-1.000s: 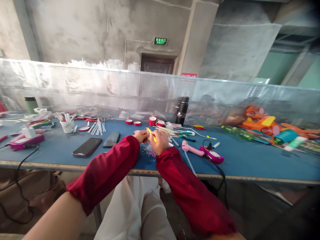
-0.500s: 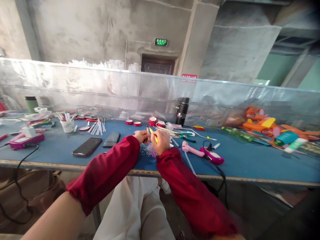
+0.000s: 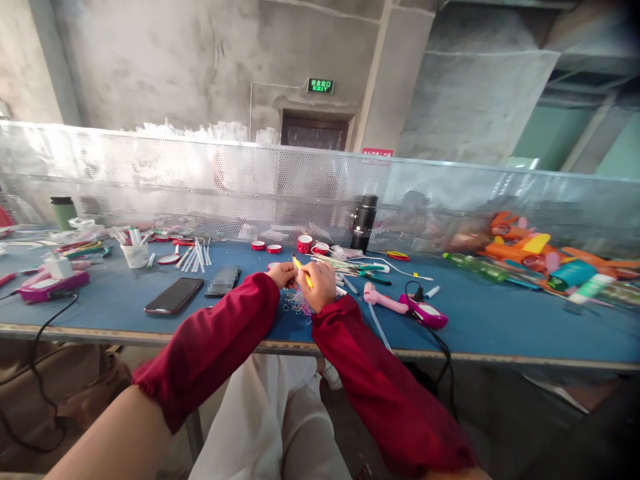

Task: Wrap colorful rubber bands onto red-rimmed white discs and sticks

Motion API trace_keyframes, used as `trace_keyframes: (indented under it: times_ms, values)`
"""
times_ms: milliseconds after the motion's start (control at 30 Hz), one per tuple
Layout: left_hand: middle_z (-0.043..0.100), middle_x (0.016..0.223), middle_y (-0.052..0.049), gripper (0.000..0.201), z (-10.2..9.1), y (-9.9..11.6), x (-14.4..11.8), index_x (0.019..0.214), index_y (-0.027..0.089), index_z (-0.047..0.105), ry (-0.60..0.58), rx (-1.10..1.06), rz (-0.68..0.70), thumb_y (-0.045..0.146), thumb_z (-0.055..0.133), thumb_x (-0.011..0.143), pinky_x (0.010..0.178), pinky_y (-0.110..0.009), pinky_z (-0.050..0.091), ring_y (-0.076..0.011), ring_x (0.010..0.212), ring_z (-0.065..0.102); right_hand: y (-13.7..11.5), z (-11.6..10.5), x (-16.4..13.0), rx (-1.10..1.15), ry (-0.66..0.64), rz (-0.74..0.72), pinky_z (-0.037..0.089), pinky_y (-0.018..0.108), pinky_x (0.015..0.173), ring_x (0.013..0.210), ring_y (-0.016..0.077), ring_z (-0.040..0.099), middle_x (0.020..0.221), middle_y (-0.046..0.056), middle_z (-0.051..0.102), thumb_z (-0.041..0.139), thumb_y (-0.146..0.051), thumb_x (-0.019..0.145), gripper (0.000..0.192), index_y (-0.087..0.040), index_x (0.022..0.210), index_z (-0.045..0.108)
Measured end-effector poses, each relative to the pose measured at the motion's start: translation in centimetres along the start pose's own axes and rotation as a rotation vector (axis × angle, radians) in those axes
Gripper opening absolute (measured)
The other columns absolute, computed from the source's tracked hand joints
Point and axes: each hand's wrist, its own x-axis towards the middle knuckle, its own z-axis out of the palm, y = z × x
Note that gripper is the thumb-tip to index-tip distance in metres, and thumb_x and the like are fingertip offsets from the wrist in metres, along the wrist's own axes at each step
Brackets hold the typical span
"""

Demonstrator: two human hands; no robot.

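My right hand [image 3: 323, 283] is closed around a slim yellow pen-like tool [image 3: 307, 279], whose dark tip points up and away from me. Close against it, my left hand [image 3: 283, 274] pinches with thumb and fingers; whatever is between them is too small to make out. The two hands meet above the blue table [image 3: 215, 320]. Under and between my wrists lies a loose heap of small pastel rubber-band-like loops [image 3: 299, 304], partly covered by my right hand. Dark red sleeve covers reach down to both wrists.
Left of my hands lie a phone [image 3: 174, 295], white sticks [image 3: 195, 255] and a white cup [image 3: 135, 255]. Red tape rolls [image 3: 305, 244] and a black bottle [image 3: 365, 223] stand behind. At right are a pink-and-purple hot-glue-gun-like tool [image 3: 425, 313] with a cord and orange toy planes [image 3: 520, 250].
The yellow tool has tilted slightly in my right hand, its tip moving a little toward the left hand. My left hand stays almost where it was.
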Motion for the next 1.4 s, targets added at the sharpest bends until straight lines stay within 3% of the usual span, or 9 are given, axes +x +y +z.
trace_keyframes:
  times_ms: [1033, 1233, 1400]
  values:
    - [0.059, 0.051, 0.002, 0.027, 0.04, 0.37, -0.26, 0.076, 0.014, 0.057, 0.002, -0.011, -0.009, 0.037, 0.07, 0.082, 0.045, -0.018, 0.036, -0.009, 0.045, 0.056, 0.01, 0.04, 0.08, 0.01, 0.016, -0.005, 0.037, 0.035, 0.074, 0.077, 0.0211, 0.056, 0.075, 0.005, 0.062, 0.051, -0.026, 0.094, 0.012, -0.023, 0.083, 0.055]
    - [0.06, 0.053, 0.003, 0.034, 0.0, 0.34, -0.26, 0.076, 0.014, 0.058, -0.028, -0.048, 0.001, 0.044, 0.074, 0.077, 0.044, -0.017, 0.035, -0.0081, 0.044, 0.057, 0.08, 0.07, 0.07, -0.018, 0.033, 0.022, 0.037, 0.036, 0.075, 0.075, 0.021, 0.055, 0.074, 0.004, 0.062, 0.052, -0.025, 0.093, 0.012, -0.023, 0.082, 0.055]
    - [0.06, 0.051, 0.003, 0.027, 0.06, 0.51, -0.4, 0.075, 0.014, 0.057, -0.016, -0.03, -0.012, 0.037, 0.07, 0.081, 0.044, -0.018, 0.038, -0.0077, 0.042, 0.054, -0.04, -0.04, 0.11, -0.007, 0.006, -0.014, 0.037, 0.036, 0.075, 0.077, 0.0211, 0.055, 0.075, 0.004, 0.063, 0.051, -0.025, 0.094, 0.013, -0.023, 0.082, 0.055]
